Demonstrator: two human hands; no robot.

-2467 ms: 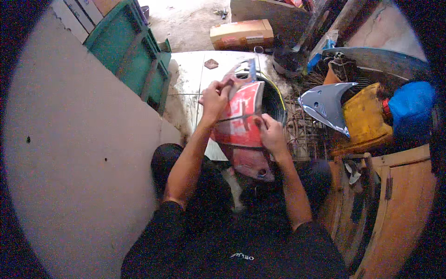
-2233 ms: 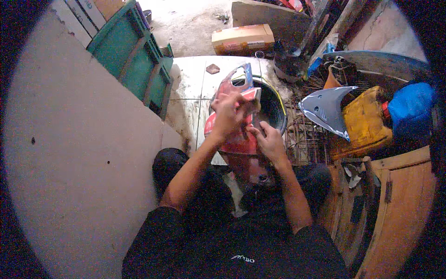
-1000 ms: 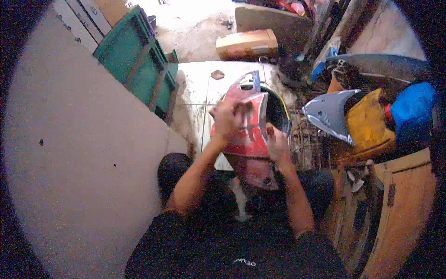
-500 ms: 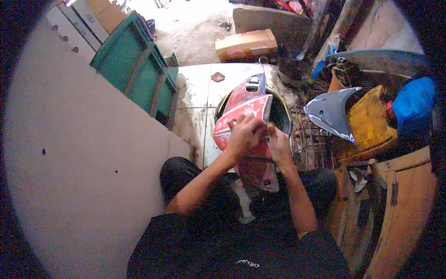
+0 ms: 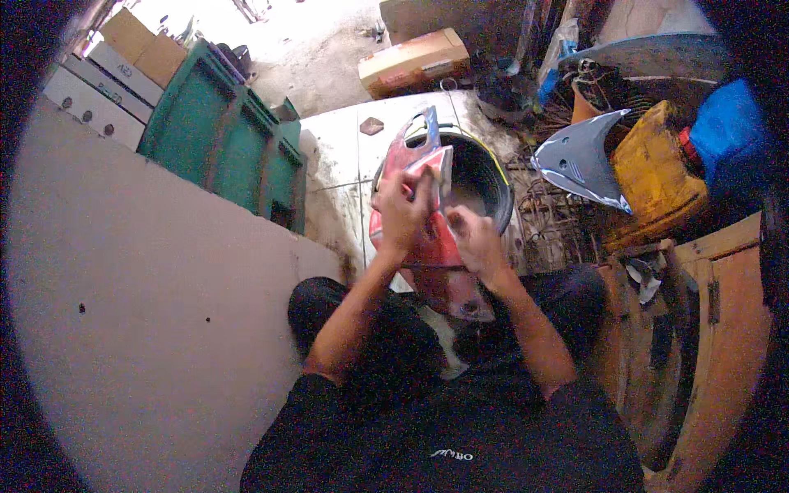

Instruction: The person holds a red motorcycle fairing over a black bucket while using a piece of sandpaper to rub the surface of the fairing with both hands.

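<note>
Evidently, both hands are occupied at one thing, a red panel [image 5: 445, 249]. The left hand [image 5: 400, 215] is laid over its upper middle with fingers curled; whether anything is pinched beneath them cannot be told through the blur. The right hand [image 5: 478, 240] is bent at the panel's right edge, thumb and fingers drawn together, though a firm grip cannot be confirmed.

The panel is slanted over a black tub [image 5: 491, 182], its cut-out upper end near the tub's far rim and its lower end between the knees. The tub is set on the tiled floor [image 5: 333, 141], towards that floor's right edge. If the right edge were poorly held, the panel could be swung or tipped by pressure from the left hand, as its lower support is hidden; fingers could also be scraped along the rim.

Near the floor's far edge, a brown diamond-shaped piece [image 5: 371, 126] is left lying, and beyond that edge a cardboard box [image 5: 415, 66] is seen. To the right, a grey panel [image 5: 578, 162] is propped against a yellow container [image 5: 660, 182].
</note>
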